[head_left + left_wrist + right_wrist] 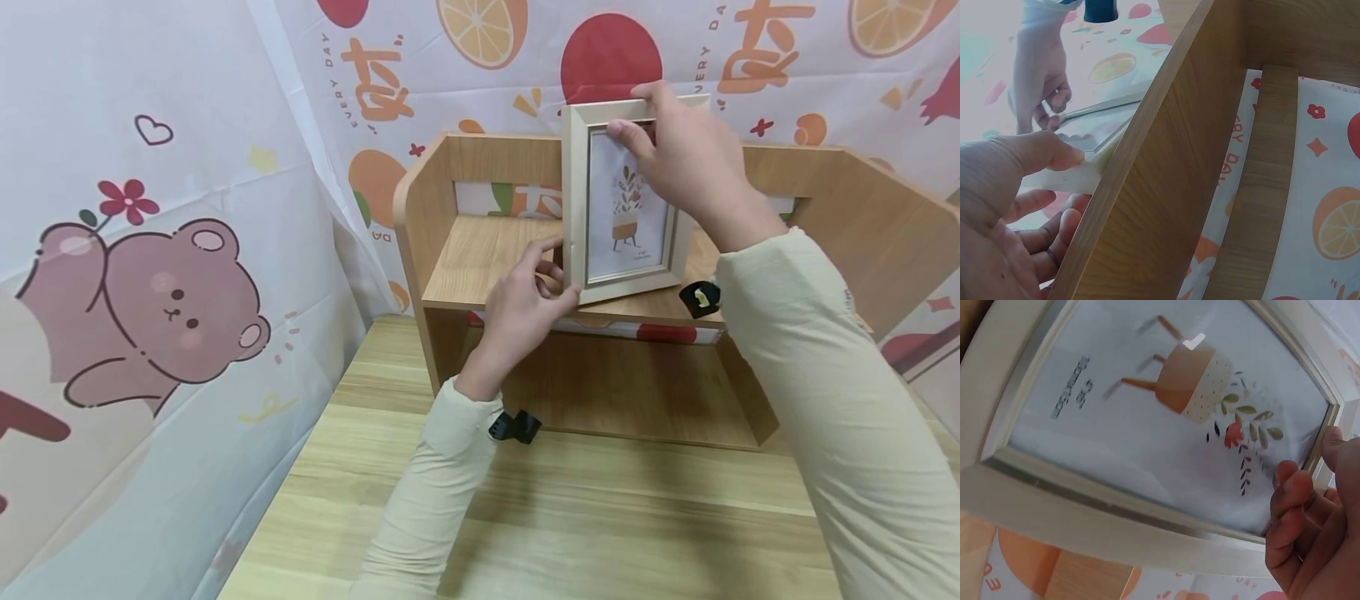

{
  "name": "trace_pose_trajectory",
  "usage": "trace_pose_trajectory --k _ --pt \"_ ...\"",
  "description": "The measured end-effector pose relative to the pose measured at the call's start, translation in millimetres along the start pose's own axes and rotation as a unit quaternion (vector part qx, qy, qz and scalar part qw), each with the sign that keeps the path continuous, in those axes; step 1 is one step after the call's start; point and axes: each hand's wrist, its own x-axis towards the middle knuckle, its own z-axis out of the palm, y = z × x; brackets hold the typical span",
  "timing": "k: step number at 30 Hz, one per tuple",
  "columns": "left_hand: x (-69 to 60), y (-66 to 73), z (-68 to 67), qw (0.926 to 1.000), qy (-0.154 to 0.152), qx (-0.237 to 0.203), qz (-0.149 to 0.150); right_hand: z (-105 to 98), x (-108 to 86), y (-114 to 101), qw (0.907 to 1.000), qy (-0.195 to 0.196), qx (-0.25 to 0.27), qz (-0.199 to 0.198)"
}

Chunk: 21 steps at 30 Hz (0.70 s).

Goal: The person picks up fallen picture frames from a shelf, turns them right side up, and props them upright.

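Note:
A cream picture frame (573, 200) with a potted-plant print stands upright, slightly turned, at the front of the upper board of a wooden desk shelf (487, 258). My right hand (693, 158) grips its top edge, thumb on the front. Low on the frame's left side, my left hand (525, 300) pinches the corner between thumb and fingers. The left wrist view shows the left thumb (1063, 153) on the frame's edge beside a shelf board (1154, 169). In the right wrist view the print (1191, 381) fills most of the picture, with the right hand (1316, 531) at the frame's far end.
The shelf stands on a light wood table (360, 500) against a fruit-patterned cloth (420, 75). Its lower compartment (630, 383) lies below the frame. A bear-printed cloth (180, 308) hangs at the left. Black straps (517, 427) show at the wrists.

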Motion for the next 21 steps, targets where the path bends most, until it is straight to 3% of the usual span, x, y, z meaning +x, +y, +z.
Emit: trace_pose_trajectory --k 12,21 --pt "1.5 -1.1 -7.6 0.9992 -0.030 -0.020 -0.018 -8 -0.6 18 0.9986 -0.006 -0.033 0.041" --pt "2.7 -1.2 -10.8 0.9986 -0.039 -0.029 -0.022 -13 -3.1 30 0.9979 0.005 -0.045 0.047"
